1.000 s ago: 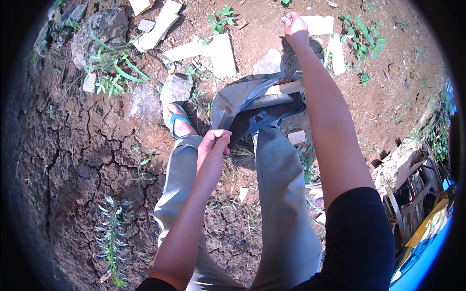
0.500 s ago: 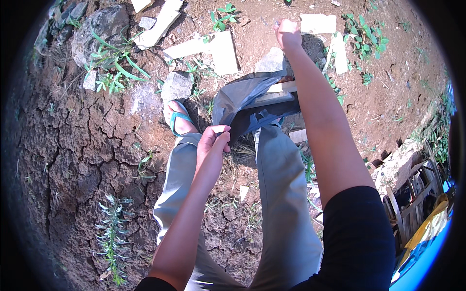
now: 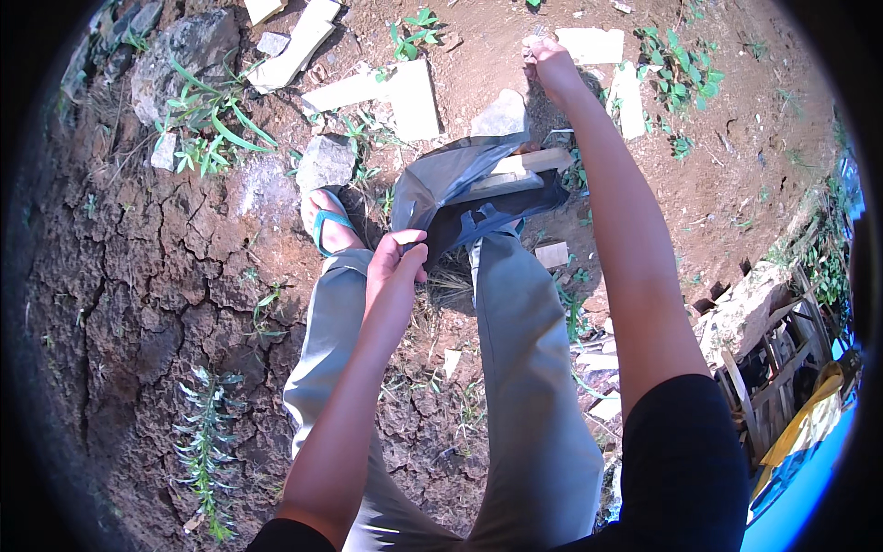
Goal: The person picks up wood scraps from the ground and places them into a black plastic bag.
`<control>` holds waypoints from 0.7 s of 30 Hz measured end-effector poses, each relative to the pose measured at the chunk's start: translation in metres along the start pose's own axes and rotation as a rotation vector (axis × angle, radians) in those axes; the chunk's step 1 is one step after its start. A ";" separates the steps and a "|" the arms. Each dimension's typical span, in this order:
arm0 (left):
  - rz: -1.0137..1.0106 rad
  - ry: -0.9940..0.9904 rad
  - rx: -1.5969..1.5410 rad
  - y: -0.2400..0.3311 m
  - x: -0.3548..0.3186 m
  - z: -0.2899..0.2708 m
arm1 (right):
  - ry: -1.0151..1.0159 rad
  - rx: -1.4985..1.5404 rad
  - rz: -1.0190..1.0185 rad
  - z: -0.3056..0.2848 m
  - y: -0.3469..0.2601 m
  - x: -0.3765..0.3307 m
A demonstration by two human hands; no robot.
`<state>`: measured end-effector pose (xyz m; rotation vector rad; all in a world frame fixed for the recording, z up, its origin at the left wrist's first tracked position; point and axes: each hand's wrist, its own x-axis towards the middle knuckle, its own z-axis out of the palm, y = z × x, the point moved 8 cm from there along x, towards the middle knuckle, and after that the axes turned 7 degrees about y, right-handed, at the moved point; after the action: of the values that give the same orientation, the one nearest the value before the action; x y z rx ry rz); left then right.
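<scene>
My left hand (image 3: pixel 395 257) pinches the near rim of a dark plastic bag (image 3: pixel 427 187), just in front of my shins. The bag lies on its side with its mouth spread toward the right. Pale flat wood offcuts (image 3: pixel 517 172) rest inside it and stick out at the opening. Beyond the bag, my right arm reaches far out, and my right hand (image 3: pixel 555 69) is closed low over the soil. Something small and greyish shows at its fingertips, too small to name. A pale board piece (image 3: pixel 590 45) lies right beside that hand.
More pale board pieces (image 3: pixel 416 99) are scattered at the far side among weeds. Grey rocks (image 3: pixel 326 163) sit by my sandalled left foot (image 3: pixel 329 224). Cracked dry soil (image 3: pixel 156 304) spreads to the left. A pile of wooden slats (image 3: pixel 777 382) and a blue sheet (image 3: pixel 809 465) border the right.
My right hand has shifted slightly right and down, and a small greyish bit now shows at its fingers. My left hand keeps its hold on the bag. The whole view has drifted a little.
</scene>
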<state>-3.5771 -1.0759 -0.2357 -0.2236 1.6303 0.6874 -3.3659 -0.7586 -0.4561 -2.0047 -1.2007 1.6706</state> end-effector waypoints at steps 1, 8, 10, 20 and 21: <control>-0.001 -0.002 -0.008 -0.001 0.001 0.001 | -0.055 0.129 0.042 -0.002 -0.004 -0.011; 0.034 -0.006 -0.010 -0.002 0.005 -0.006 | -0.357 0.092 0.077 0.002 -0.085 -0.136; 0.041 -0.015 -0.012 -0.001 0.007 -0.001 | -0.347 0.100 0.069 -0.003 -0.093 -0.158; 0.067 0.007 0.019 0.012 0.001 0.008 | -0.563 -0.517 -0.524 0.037 -0.048 -0.245; 0.073 0.006 0.009 0.013 0.002 0.008 | -0.498 -0.502 -0.714 0.042 -0.053 -0.251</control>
<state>-3.5772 -1.0604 -0.2341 -0.1599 1.6535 0.7356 -3.4241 -0.9208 -0.2613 -1.0941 -2.3468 1.5984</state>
